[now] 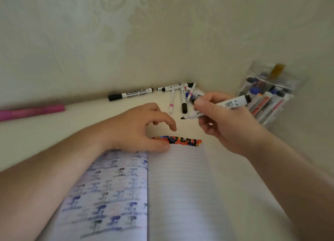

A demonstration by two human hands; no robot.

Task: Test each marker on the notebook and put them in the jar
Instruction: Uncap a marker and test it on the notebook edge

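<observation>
My right hand (pixel 215 114) pinches an uncapped black whiteboard marker (pixel 229 105), tip pointing left and hovering above the top of the open notebook (pixel 179 186). My left hand (pixel 141 128) rests on the notebook's upper edge, fingers loosely curled, holding nothing, thumb lying flat just beside the band of test dots (pixel 182 141): black, red, blue, orange. Left page shows bleed-through marks. The clear jar (pixel 267 94) stands at the right by the wall, already holding several markers. Loose markers (pixel 182 96) lie piled beyond the notebook; one black marker (pixel 131 94) lies apart to the left. A pink pen (pixel 30 111) lies far left on the table (pixel 235 168).
</observation>
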